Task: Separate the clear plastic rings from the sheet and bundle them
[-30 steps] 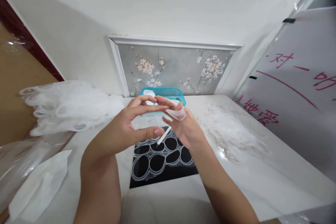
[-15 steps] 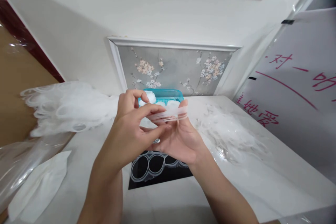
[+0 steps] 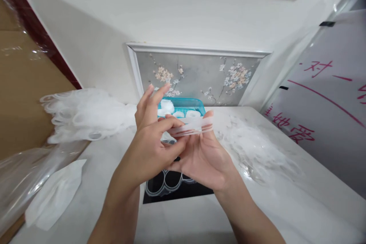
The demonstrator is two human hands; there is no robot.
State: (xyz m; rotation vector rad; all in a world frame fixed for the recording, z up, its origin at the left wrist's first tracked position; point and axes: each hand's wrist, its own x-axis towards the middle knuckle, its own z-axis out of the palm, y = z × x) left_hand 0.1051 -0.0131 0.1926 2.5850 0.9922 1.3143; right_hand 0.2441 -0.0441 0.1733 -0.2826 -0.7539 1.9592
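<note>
Left hand (image 3: 145,152) is lifting two fingers higher than half a second ago

Both hands are working close together above the white surface (image 3: 286,206). The right hand (image 3: 204,158) is spreading wide, palm showing, with a translucent film band (image 3: 194,126) stretching from around its thumb toward its fingers. The left grip is nearly closing, index finger and thumb bracketing the band's left end; whether they are pinching film or only right fingertips, I cannot tell. The film is looking thin, so keeping the right thumb steady and the pull light is probably serving best; tugging would be risking a tear.

A heap of white rings (image 3: 82,114) is lying at left and clear film scraps (image 3: 260,152) are lying at right, both apart from the hands. Below, a black mat (image 3: 183,195) is carrying a ring-patterned sheet (image 3: 164,188), the hands hiding much of both. Behind, a teal basket (image 3: 197,103) is holding small white rolls (image 3: 193,114).
</note>
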